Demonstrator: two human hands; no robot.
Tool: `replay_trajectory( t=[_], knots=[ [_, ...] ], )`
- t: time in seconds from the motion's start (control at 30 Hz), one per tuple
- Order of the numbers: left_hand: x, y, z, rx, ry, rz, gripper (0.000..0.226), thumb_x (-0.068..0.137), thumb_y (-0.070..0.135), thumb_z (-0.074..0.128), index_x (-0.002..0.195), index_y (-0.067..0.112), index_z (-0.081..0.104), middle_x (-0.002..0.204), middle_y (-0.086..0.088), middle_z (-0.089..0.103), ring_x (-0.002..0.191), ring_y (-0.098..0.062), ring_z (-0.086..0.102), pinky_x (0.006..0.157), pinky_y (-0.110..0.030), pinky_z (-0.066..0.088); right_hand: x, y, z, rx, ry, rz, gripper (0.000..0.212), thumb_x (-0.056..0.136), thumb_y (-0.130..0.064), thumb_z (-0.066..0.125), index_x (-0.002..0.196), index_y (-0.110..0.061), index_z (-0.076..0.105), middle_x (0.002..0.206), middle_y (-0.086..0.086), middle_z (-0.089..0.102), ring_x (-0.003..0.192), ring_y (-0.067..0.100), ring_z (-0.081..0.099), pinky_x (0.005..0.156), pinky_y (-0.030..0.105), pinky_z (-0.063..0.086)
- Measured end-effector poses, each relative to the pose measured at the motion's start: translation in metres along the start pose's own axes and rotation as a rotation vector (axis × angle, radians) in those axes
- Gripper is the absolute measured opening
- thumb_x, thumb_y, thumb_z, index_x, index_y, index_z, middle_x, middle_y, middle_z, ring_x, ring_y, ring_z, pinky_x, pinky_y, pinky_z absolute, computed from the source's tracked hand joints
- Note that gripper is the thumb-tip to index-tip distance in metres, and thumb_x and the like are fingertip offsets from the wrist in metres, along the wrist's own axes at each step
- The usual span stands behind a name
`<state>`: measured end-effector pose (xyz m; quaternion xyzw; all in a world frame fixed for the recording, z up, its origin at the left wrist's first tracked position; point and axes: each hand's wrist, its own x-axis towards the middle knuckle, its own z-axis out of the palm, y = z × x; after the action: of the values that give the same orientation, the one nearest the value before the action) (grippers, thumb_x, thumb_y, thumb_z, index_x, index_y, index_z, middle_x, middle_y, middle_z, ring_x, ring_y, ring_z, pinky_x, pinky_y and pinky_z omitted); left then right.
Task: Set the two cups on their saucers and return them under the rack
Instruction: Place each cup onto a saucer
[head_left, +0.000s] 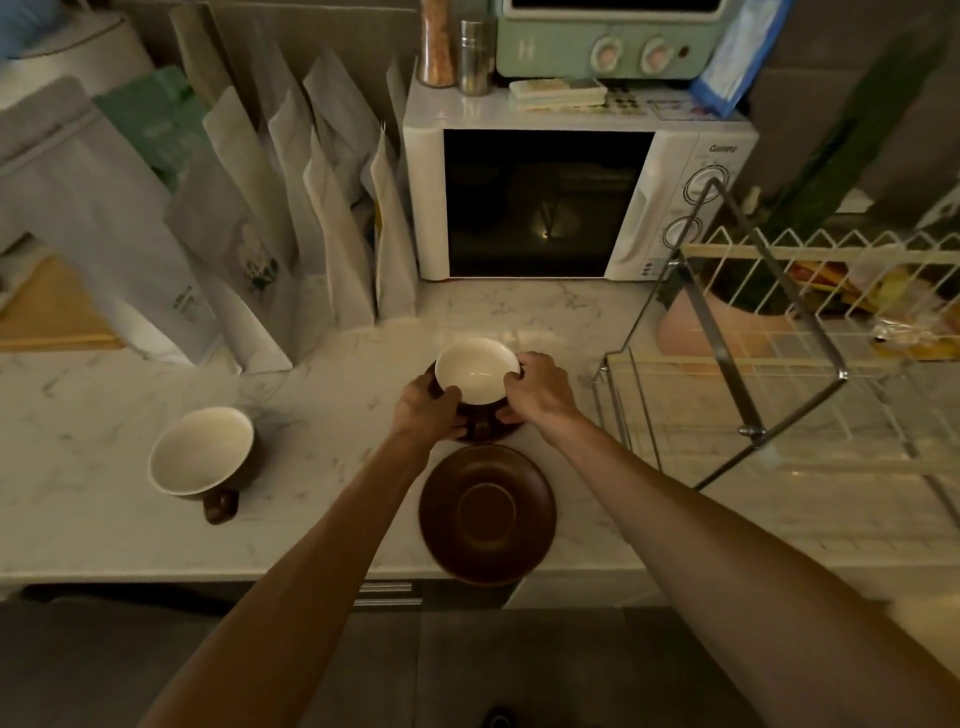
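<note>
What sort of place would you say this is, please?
Most likely a home kitchen: a microwave on a marble-look counter, a small oven above it, and a wire dish rack alongside.

Cup on saucer (485, 428) mid-counter (104, 405) between both hands, bare saucer (487, 514) just before it at counter's edge, second cup (202, 457) to the left, microwave (576, 202) behind, rack (810, 358) right.
</note>
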<state>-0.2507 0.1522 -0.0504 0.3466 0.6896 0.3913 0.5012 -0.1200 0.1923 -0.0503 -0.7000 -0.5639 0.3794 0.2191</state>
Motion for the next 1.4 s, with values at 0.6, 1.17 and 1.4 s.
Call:
replay_trajectory(
  t=[0.6, 1.17, 1.4],
  knots=[
    [0.008, -0.005, -0.003, 0.040, -0.025, 0.005, 0.044, 0.093, 0.011, 0.053, 0.137, 0.010, 0.048, 0.113, -0.016, 0.066, 0.088, -0.026, 0.070, 0.065, -0.035, 0.061, 0.004, 0.002, 0.002, 0.014, -0.012, 0.013, 0.036, 0.091, -0.014, 0.052, 0.126, -0.012, 0.057, 0.111, 0.014, 0.070, 0.071, 0.029, 0.075, 0.068, 0.043, 0.063],
    [-0.023, 0.004, -0.076, 0.524, 0.095, 0.268, 0.046, 0.093, 0.036, 0.055, 0.136, 0.024, 0.052, 0.128, -0.006, 0.063, 0.108, -0.026, 0.064, 0.094, -0.040, 0.052, -0.042, -0.063, 0.002, -0.584, 0.155, -0.392, 0.032, 0.097, -0.033, 0.052, 0.124, -0.017, 0.057, 0.114, 0.006, 0.067, 0.098, 0.025, 0.065, 0.072, 0.034, 0.047],
    [-0.063, -0.005, -0.170, 1.040, 0.390, 0.388, 0.044, 0.094, 0.037, 0.049, 0.136, 0.023, 0.051, 0.130, -0.007, 0.061, 0.114, -0.029, 0.060, 0.091, -0.040, 0.048, -0.071, -0.106, 0.053, -0.652, -0.058, -0.723, 0.034, 0.098, -0.035, 0.047, 0.124, -0.014, 0.057, 0.120, 0.011, 0.063, 0.105, 0.031, 0.061, 0.082, 0.041, 0.051]
  ],
)
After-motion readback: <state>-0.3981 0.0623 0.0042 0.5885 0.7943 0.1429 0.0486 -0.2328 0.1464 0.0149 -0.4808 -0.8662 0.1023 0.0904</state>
